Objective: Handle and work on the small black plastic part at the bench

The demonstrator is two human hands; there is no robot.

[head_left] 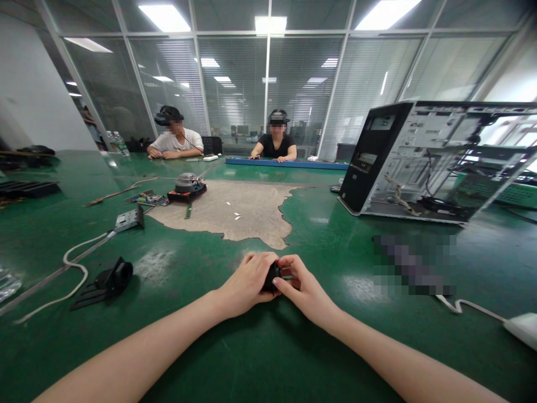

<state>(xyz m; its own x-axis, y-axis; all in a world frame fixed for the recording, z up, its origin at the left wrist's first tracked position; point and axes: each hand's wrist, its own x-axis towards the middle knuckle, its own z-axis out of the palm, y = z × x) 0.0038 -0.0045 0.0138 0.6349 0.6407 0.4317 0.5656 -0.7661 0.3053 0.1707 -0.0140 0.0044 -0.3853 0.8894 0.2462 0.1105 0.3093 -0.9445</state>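
Observation:
Between my two hands is a small black rounded part (272, 276), just above or on the green table; most of it is covered, and I cannot make out its kind. My left hand (246, 283) wraps over its left side with curved fingers. From the right, my right hand (302, 284) pinches its edge with thumb and fingers. Over to the left lies a black plastic bracket (109, 281) with a round opening, apart from both hands.
An open computer case (394, 168) stands at the right, by a pixelated dark object (413, 266). A round cooler (187, 186), circuit board (149, 198), metal box (129, 219) and cable (78, 254) lie left. Two people sit across the green table (327, 246).

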